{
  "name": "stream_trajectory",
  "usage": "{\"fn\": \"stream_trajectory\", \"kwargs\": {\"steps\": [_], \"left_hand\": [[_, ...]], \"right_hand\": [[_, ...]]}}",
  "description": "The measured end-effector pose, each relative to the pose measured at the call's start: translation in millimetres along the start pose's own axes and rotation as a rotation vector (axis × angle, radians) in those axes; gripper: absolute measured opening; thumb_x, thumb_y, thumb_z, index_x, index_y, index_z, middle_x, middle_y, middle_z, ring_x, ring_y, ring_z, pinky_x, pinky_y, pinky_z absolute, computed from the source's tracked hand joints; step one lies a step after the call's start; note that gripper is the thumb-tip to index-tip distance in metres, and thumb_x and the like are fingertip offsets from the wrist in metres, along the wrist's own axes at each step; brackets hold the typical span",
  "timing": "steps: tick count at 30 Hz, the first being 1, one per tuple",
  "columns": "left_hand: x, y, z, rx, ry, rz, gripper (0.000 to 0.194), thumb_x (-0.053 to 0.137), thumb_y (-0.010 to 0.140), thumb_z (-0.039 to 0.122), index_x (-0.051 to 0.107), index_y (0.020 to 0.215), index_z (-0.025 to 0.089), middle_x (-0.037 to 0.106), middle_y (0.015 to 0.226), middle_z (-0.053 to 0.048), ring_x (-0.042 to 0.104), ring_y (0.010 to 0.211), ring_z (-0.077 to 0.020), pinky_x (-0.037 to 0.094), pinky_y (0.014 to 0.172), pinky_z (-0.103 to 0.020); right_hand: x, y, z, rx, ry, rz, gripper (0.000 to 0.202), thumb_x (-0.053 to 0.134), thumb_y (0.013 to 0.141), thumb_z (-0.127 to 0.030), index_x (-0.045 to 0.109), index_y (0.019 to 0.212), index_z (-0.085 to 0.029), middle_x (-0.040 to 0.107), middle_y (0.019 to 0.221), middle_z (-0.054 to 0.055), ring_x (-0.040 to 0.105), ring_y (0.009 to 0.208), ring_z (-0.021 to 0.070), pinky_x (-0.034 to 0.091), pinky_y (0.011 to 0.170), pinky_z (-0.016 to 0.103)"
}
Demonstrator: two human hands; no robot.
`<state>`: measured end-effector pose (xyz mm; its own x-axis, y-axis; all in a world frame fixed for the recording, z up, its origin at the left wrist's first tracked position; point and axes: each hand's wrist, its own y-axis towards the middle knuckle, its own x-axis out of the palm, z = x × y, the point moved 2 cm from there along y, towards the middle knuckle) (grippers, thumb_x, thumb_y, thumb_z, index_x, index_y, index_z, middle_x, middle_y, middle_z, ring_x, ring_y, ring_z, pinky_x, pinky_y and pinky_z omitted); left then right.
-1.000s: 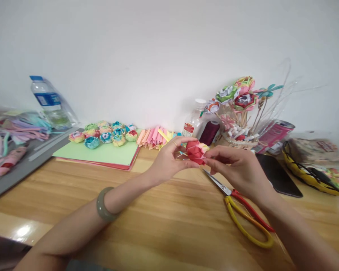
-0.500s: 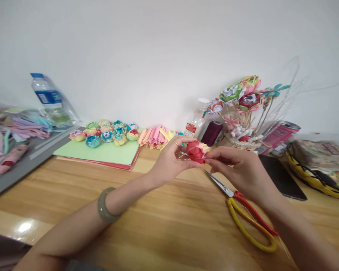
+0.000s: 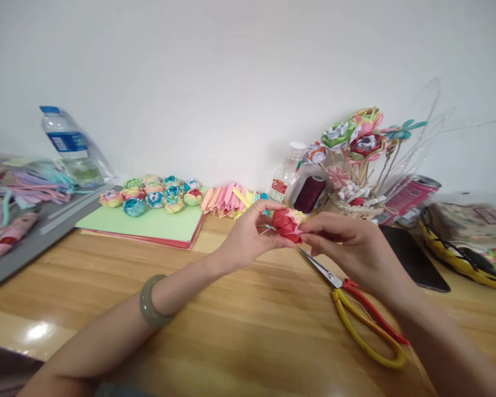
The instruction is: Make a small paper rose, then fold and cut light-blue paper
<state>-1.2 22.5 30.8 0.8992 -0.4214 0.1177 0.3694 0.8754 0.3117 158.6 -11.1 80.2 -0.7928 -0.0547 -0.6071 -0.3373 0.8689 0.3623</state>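
Flower (image 3: 285,223) in left hand (image 3: 250,237) and right hand (image 3: 353,245), blue label (image 3: 70,143) illegible

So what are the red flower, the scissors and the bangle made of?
Red flower: probably matte paper, going by its thin, folded layers, though fabric is possible.
Scissors: the grey blades look like metal, from their shine; the smooth red and yellow handles look like plastic.
Bangle: grey-green and polished, with a glossy highlight; perhaps stone or glass.
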Motion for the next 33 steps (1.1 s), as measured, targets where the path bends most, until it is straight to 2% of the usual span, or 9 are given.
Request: {"fn": "stream_trajectory", "kwargs": {"steps": [5, 8, 14, 19, 24, 28, 30, 31, 33], "left_hand": [[0.8, -1, -3, 0.015, 0.008, 0.0, 0.05, 0.079, 0.056, 0.018, 0.053, 0.098, 0.02, 0.054, 0.107, -0.004, 0.057, 0.09, -0.0144, 0.048, 0.079, -0.03], [1.4, -1, -5, 0.023, 0.026, -0.008, 0.05, 0.079, 0.056, 0.019, 0.055, 0.099, 0.02, 0.052, 0.11, -0.005, 0.056, 0.091, -0.0149, 0.048, 0.081, -0.032], [2.1, -1, -8, 0.021, 0.02, -0.01, 0.05, 0.08, 0.055, 0.017, 0.055, 0.098, 0.02, 0.054, 0.106, -0.003, 0.057, 0.089, -0.0144, 0.048, 0.081, -0.032], [3.9, 0, -8, -0.051, -0.029, 0.036, 0.05, 0.079, 0.054, 0.015, 0.053, 0.096, 0.019, 0.06, 0.092, -0.001, 0.06, 0.085, -0.0142, 0.048, 0.078, -0.031], [7.3, -1, -7, -0.1, -0.127, 0.19, 0.045, 0.077, 0.056, 0.015, 0.053, 0.093, 0.018, 0.064, 0.083, 0.001, 0.061, 0.081, -0.0136, 0.049, 0.075, -0.03], [14.5, -7, -10, -0.11, -0.206, 0.283, 0.043, 0.076, 0.058, 0.015, 0.052, 0.094, 0.018, 0.064, 0.082, 0.002, 0.062, 0.078, -0.0122, 0.048, 0.075, -0.029], [18.3, -9, -11, -0.118, -0.273, 0.313, 0.042, 0.076, 0.059, 0.015, 0.053, 0.093, 0.018, 0.064, 0.083, 0.002, 0.062, 0.08, -0.0114, 0.048, 0.077, -0.027], [19.8, -10, -11, -0.123, -0.312, 0.316, 0.042, 0.076, 0.059, 0.016, 0.053, 0.093, 0.018, 0.064, 0.084, 0.002, 0.061, 0.081, -0.0112, 0.048, 0.078, -0.027], [21.7, -12, -11, -0.144, -0.392, 0.304, 0.04, 0.077, 0.06, 0.018, 0.055, 0.094, 0.018, 0.064, 0.088, 0.001, 0.061, 0.083, -0.0117, 0.047, 0.08, -0.028]], "right_hand": [[0, -2, 6, -0.003, -0.139, 0.008, 0.011, 0.061, 0.077, -0.024, 0.064, 0.068, -0.018, 0.062, 0.06, 0.0, 0.052, 0.055, 0.0106, 0.04, 0.049, 0.022], [1, -2, 9, 0.005, -0.135, 0.009, 0.011, 0.063, 0.075, -0.024, 0.062, 0.066, -0.018, 0.061, 0.061, -0.001, 0.052, 0.054, 0.0101, 0.039, 0.049, 0.021], [2, 1, 15, 0.053, -0.113, -0.026, 0.015, 0.063, 0.075, -0.027, 0.06, 0.063, -0.018, 0.059, 0.057, -0.001, 0.05, 0.053, 0.0105, 0.038, 0.048, 0.021], [2, -1, 14, -0.012, -0.187, -0.004, 0.011, 0.059, 0.078, -0.024, 0.064, 0.069, -0.018, 0.063, 0.062, 0.0, 0.054, 0.055, 0.0108, 0.041, 0.05, 0.022], [8, -6, 5, -0.156, -0.389, 0.244, 0.012, 0.057, 0.079, -0.017, 0.068, 0.081, -0.019, 0.067, 0.069, 0.0, 0.056, 0.053, 0.0089, 0.043, 0.048, 0.02], [18, -12, 2, -0.396, -0.784, 0.464, 0.007, 0.059, 0.078, -0.016, 0.066, 0.08, -0.018, 0.068, 0.069, 0.0, 0.06, 0.055, 0.0105, 0.041, 0.048, 0.022], [22, -15, 0, -0.517, -0.97, 0.526, 0.005, 0.062, 0.076, -0.015, 0.064, 0.08, -0.017, 0.069, 0.069, 0.0, 0.062, 0.056, 0.0119, 0.041, 0.048, 0.024], [23, -16, -2, -0.565, -1.004, 0.54, 0.007, 0.063, 0.075, -0.015, 0.063, 0.081, -0.018, 0.069, 0.069, 0.0, 0.062, 0.056, 0.0119, 0.041, 0.049, 0.024], [19, -17, -7, -0.608, -0.924, 0.566, 0.01, 0.065, 0.074, -0.014, 0.06, 0.082, -0.019, 0.068, 0.069, 0.0, 0.061, 0.056, 0.0107, 0.042, 0.049, 0.024]]}}
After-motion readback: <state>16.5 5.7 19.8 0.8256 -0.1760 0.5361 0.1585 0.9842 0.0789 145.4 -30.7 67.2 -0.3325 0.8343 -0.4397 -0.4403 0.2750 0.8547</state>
